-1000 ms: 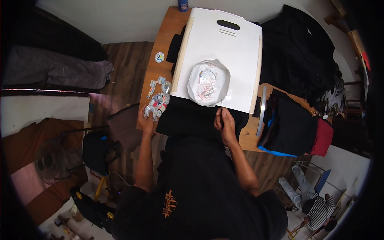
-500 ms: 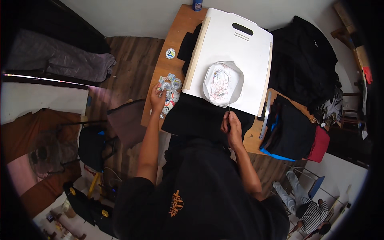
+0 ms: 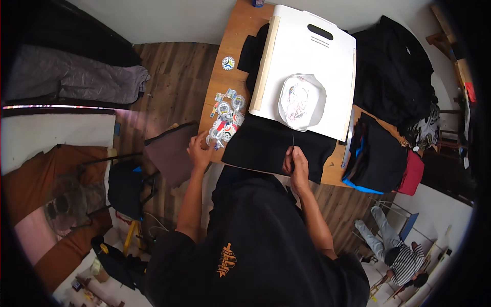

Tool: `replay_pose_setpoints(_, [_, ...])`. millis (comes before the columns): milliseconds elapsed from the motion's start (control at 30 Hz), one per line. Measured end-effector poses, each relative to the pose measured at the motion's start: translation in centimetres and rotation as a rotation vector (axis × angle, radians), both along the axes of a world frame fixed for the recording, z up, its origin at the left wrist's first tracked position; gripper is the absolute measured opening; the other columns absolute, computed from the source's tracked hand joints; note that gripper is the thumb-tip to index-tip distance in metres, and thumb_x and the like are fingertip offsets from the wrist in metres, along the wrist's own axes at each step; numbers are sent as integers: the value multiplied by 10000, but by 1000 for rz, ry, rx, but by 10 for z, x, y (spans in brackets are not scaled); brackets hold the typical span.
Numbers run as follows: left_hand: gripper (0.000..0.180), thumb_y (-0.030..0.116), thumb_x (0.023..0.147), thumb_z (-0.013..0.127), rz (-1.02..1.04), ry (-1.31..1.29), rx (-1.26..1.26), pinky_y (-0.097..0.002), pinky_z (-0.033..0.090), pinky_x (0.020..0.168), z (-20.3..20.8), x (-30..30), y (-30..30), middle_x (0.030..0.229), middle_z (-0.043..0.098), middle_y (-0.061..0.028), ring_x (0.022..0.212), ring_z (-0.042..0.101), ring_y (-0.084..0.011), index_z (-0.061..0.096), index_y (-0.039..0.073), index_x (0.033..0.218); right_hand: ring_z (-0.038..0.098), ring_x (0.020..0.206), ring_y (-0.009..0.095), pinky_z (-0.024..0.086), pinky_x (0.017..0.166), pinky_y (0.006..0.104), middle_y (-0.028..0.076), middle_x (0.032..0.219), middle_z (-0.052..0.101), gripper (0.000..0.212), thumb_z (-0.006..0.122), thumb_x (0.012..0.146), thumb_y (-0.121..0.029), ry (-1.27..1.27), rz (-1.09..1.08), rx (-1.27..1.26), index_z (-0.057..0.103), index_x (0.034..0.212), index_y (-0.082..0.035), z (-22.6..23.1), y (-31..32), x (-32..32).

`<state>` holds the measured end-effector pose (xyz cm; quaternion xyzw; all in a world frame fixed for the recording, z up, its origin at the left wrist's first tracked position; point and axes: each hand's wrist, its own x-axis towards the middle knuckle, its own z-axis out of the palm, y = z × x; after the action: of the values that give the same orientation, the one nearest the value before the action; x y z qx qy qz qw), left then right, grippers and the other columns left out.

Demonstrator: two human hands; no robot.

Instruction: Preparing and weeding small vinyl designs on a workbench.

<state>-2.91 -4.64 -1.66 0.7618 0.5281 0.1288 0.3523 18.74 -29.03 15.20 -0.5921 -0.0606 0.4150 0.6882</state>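
My left hand [image 3: 199, 149] is at the near left edge of a pile of round, printed patches or stickers [image 3: 224, 122]. Its fingers are curved but apart, with nothing seen between them. Over black cloth [image 3: 266, 146] at the table's front, my right hand [image 3: 297, 165] pinches a thin dark stick-like tool [image 3: 293, 139], its tip pointing away from me. Just beyond that tip, a white round tub [image 3: 318, 107] holds reddish thread-like scraps. The tub rests on the near part of a white board [image 3: 307, 56] with a handle slot.
One round patch [image 3: 228, 63] lies alone on the wooden table [image 3: 217, 84]. A metal ruler [image 3: 349, 138] and folded dark garments [image 3: 378, 153] are at the right, with black clothing [image 3: 394, 77] behind. A person in a striped shirt [image 3: 409, 263] is at the lower right.
My left hand has drawn back toward me from the middle of the patches to their near edge. The tool in my right hand now points clear of the tub. The view has shifted slightly.
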Motion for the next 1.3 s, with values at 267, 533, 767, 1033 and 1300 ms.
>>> replay_pose_setpoints(267, [515, 349, 724, 835, -241, 87, 233, -412, 368, 909, -2, 18, 10, 1057, 561, -55, 1041, 533, -255, 687, 165, 1182, 306, 508, 79, 260, 486, 245, -16, 574, 330, 324, 391, 1061, -344, -31, -60, 27, 493, 965, -51, -3, 16, -17])
replay_pose_setpoints(533, [428, 297, 746, 813, -322, 61, 234, -426, 368, 943, 6, 2, 26, 1076, 573, -57, 1076, 534, -263, 709, 151, 1134, 315, 503, 54, 271, 477, 222, -34, 586, 348, 322, 423, 1059, -365, -8, -188, 49, 512, 958, -72, -18, 10, -32])
replay_pose_setpoints(767, [463, 41, 849, 731, -228, -338, -204, -263, 498, 780, 25, -22, 47, 1046, 720, -113, 943, 648, -104, 608, 10, 1295, 363, 552, 23, 290, 484, 201, -57, 664, 399, 217, 537, 1026, -299, -221, -526, -136, 529, 959, -93, -26, 7, 17])
replay_pose_setpoints(1033, [450, -47, 918, 629, -261, -721, -315, -265, 486, 908, 82, 55, 55, 1200, 635, -152, 1066, 614, -149, 519, -57, 1355, 442, 615, 97, 401, 558, 285, -11, 692, 472, 375, 763, 863, -294, -738, -482, -635, 492, 875, -35, -53, 39, 96])
replay_pose_setpoints(1300, [407, -82, 906, 620, -484, -824, -395, -286, 472, 970, 152, 125, 44, 1232, 608, -171, 1116, 592, -174, 537, -122, 1302, 492, 622, 196, 443, 597, 374, 102, 705, 497, 221, 643, 851, -104, -738, -375, -555, 474, 937, 9, -44, 72, 65])
